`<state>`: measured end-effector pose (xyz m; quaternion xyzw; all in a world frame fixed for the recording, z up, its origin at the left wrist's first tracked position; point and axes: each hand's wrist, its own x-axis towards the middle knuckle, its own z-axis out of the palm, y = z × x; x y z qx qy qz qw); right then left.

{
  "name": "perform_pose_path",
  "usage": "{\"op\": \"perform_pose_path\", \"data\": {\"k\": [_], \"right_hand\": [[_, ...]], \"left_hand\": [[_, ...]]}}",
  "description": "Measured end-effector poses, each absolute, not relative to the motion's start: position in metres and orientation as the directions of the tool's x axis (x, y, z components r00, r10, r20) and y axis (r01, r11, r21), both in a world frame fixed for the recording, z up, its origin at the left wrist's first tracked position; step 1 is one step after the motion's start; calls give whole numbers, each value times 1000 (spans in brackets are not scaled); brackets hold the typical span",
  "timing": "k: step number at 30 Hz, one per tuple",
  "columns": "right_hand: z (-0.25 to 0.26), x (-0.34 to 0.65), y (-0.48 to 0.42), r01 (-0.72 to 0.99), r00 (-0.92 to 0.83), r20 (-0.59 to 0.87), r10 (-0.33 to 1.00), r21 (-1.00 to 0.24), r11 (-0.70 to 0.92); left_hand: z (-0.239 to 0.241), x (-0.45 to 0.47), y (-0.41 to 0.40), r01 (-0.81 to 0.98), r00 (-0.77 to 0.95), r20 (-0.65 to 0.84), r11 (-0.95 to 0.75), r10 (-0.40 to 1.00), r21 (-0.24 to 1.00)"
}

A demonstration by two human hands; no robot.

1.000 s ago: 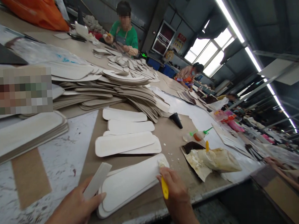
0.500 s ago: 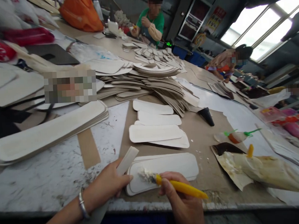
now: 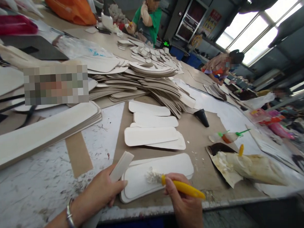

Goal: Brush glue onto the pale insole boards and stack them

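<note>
Two hands work at the near edge of the desk point(image 3: 202, 148). The flat white board piece point(image 3: 170, 164) lies on top of a small stack between them, its long side running along the desk edge. The right hand point(image 3: 184, 202) is closed around the yellow-handled brush point(image 3: 186, 189), its fingers point(image 3: 171, 184) curled tight on the handle, and the pale bristles rest on the left half of the piece. The left hand point(image 3: 102, 193) grips a narrow white strip point(image 3: 121, 165) that slants up past its curled fingers, whose tips touch the left end of the stack. Just beyond lie more white pieces point(image 3: 150, 135), and a smeared glue bag point(image 3: 254, 168) rests to the right
</note>
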<state>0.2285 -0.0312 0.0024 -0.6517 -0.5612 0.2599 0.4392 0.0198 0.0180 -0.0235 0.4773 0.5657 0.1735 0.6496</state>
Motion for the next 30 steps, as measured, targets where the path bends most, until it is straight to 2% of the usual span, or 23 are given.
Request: {"op": "perform_pose_path", "data": {"k": [3, 6, 10, 15, 19, 23, 26, 30], "right_hand": [[4, 273, -25, 715, 278, 298, 913, -699, 11], [9, 303, -21, 810, 323, 381, 866, -585, -45], [18, 312, -21, 854, 313, 428, 848, -517, -54], [29, 308, -22, 866, 282, 460, 842, -499, -18], [39, 296, -22, 841, 288, 441, 850, -541, -4], [47, 272, -19, 733, 288, 375, 881, -678, 49], [46, 245, -12, 581, 213, 217, 953, -812, 55], [38, 201, -5, 299, 12, -58, 998, -952, -59]], "left_hand": [[-27, 20, 18, 315, 303, -563, 477, 768, 820], [-25, 21, 19, 315, 294, -570, 486, 767, 815], [-17, 24, 19, 305, 294, -580, 500, 760, 810], [-19, 24, 20, 305, 261, -585, 509, 768, 805], [-20, 17, 18, 295, 165, -529, 470, 833, 832], [2, 11, 10, 228, 141, -418, 381, 897, 896], [25, 16, 4, 112, 204, -431, 417, 879, 902], [36, 30, -5, 14, 345, -474, 501, 810, 865]]}}
